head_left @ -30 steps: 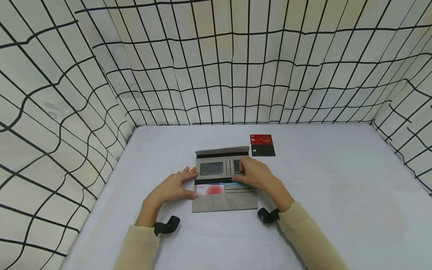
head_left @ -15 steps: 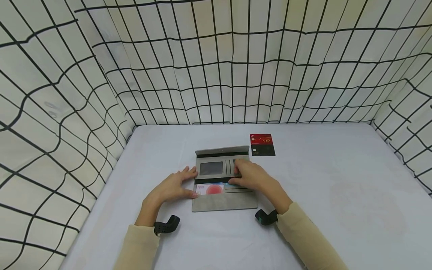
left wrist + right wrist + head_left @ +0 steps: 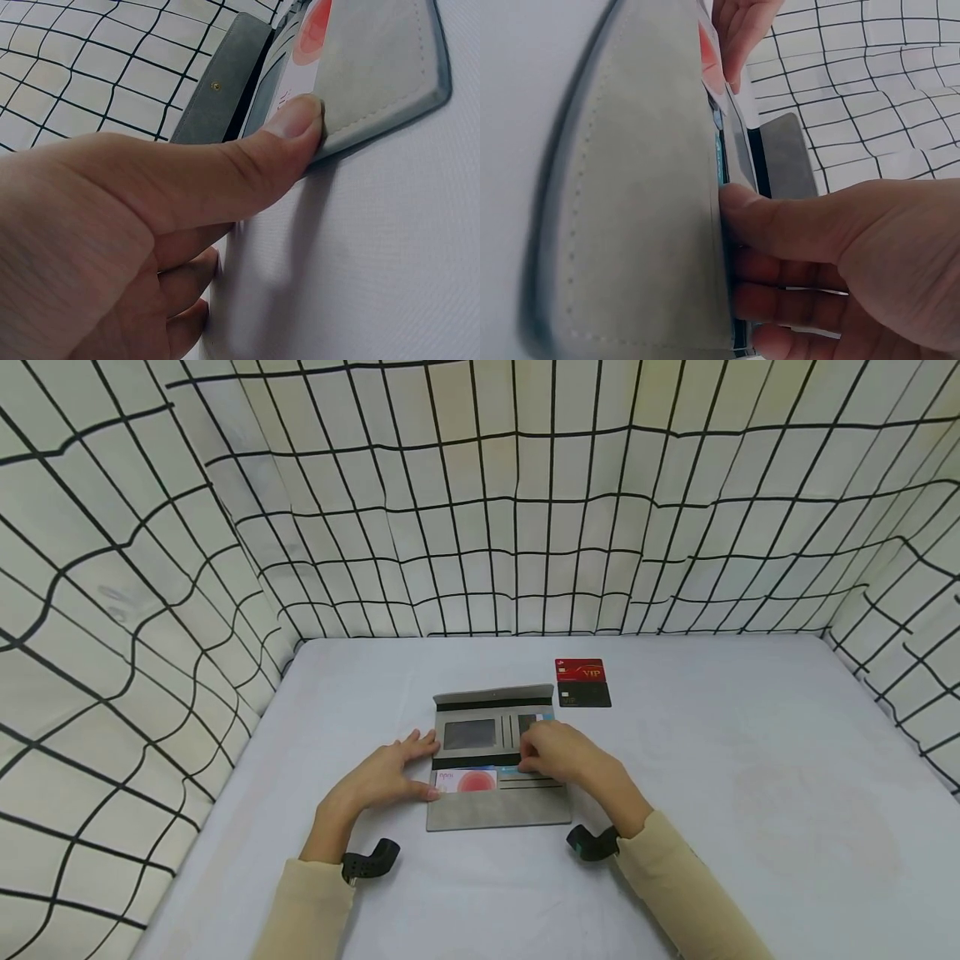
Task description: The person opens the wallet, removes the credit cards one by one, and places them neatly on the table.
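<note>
A grey wallet (image 3: 498, 812) lies unfolded on the white table. My left hand (image 3: 386, 772) rests at its left edge with fingers spread; in the left wrist view the thumb (image 3: 296, 120) presses on the wallet's edge beside a white card with a red circle (image 3: 476, 782). Over the wallet's right half, my right hand (image 3: 562, 752) has its fingers curled and its thumb against the fingertips, at a blue card (image 3: 510, 771) in the lower slots. The right wrist view shows the thumb (image 3: 742, 206) at that blue card's edge; the fingertips' hold is partly hidden.
A red VIP card (image 3: 581, 670) and a black card (image 3: 585, 694) lie beyond the wallet's upper right corner. The wallet's flap (image 3: 493, 696) stands raised at the far side. Black netting (image 3: 551, 527) over white cloth surrounds the table.
My right hand first shifts slightly left, its thumb on the blue card; now its fingers are drawn down toward the thumb, uncovering a light-blue patch on the upper panel. The left hand stays put.
</note>
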